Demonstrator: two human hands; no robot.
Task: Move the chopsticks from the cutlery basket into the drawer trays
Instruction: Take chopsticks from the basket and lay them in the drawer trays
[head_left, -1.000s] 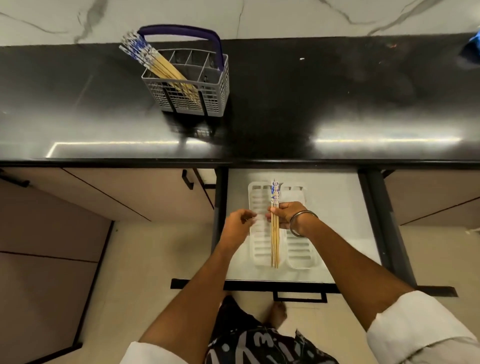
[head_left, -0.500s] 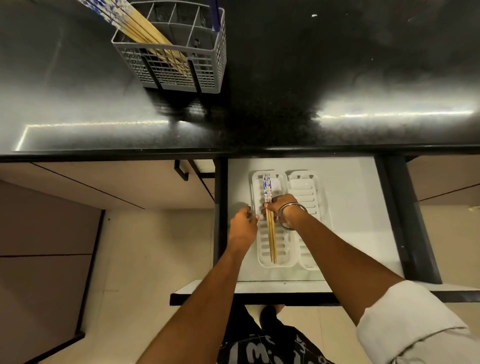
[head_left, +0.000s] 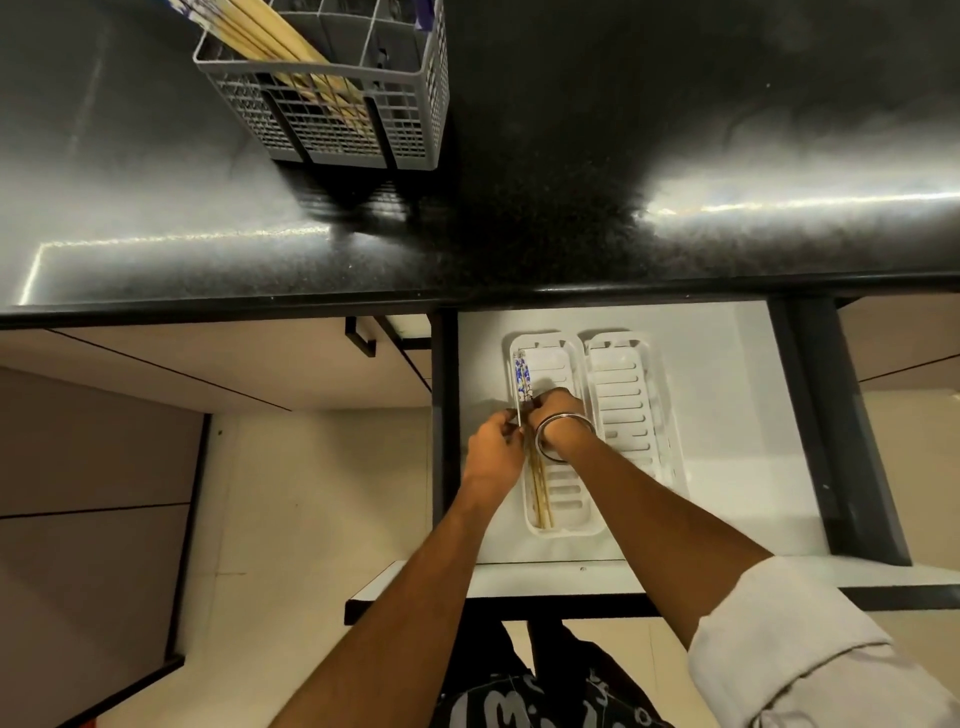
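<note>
- Head view: your drawer (head_left: 717, 441) stands open under the counter (head_left: 571, 156); more chopsticks wait in the basket (head_left: 332, 109).
- A second ago the bundle (head_left: 537, 483) hung over the seam between the trays; now it lies along the left tray (head_left: 566, 512).
- Both hands, left (head_left: 496, 454) and right (head_left: 556, 415), remain pinched on it, so release comes next.

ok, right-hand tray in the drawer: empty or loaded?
Empty. The right tray shows only its bare slotted floor; the chopsticks lie in the left tray, under both hands.
</note>
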